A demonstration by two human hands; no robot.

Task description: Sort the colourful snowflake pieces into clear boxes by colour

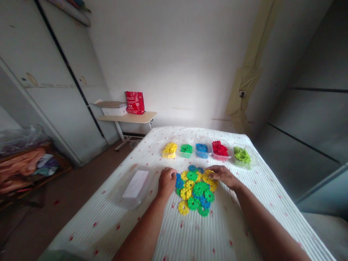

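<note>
A pile of flat plastic snowflake discs (196, 191) in yellow, green and blue lies on the white dotted bedspread (206, 232). My left hand (166, 181) rests at the pile's left edge, fingers curled onto a blue disc (179, 181). My right hand (221, 174) is at the pile's upper right, fingers pinched on a yellow disc (208, 177). Behind the pile stands a row of clear tubs: yellow discs (169, 149), green discs (186, 149), blue discs (202, 149), red discs (220, 149) and lime-green discs (241, 155).
An empty clear plastic box (133, 186) lies left of my left hand. A small side table (127, 117) with a red bag (134, 102) stands by the far wall. Clothes lie heaped at the left (24, 166). A grey wall runs along the bed's right side.
</note>
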